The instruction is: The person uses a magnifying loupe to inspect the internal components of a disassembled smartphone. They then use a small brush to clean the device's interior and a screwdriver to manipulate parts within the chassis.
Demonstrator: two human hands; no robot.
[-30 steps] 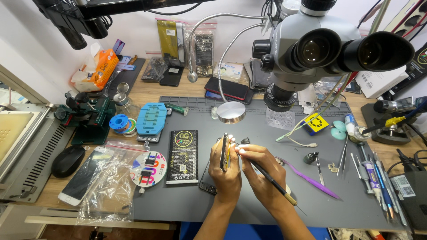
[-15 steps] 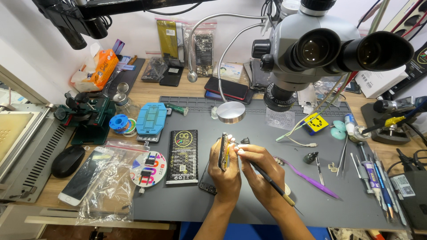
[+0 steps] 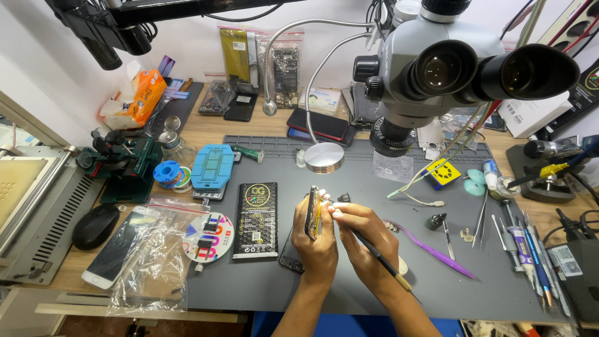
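Note:
My left hand (image 3: 317,243) holds a phone (image 3: 311,213) on its edge, upright above the grey work mat (image 3: 349,281). My right hand (image 3: 365,240) sits right beside it, fingertips touching the phone's top edge. That right hand also grips a thin dark tool with a pale handle end (image 3: 385,262), which points back toward my wrist. Both hands are near the mat's centre, below the microscope (image 3: 437,68).
A black flat box (image 3: 256,219) and a round sticker disc (image 3: 208,238) lie left of my hands. A purple brush (image 3: 430,248), tweezers (image 3: 482,216) and several pens (image 3: 530,256) lie to the right. Plastic bags with a white phone (image 3: 134,249) sit at left.
My hands and the phone have stayed in nearly the same place; my right fingertips have shifted slightly along the phone's upper edge.

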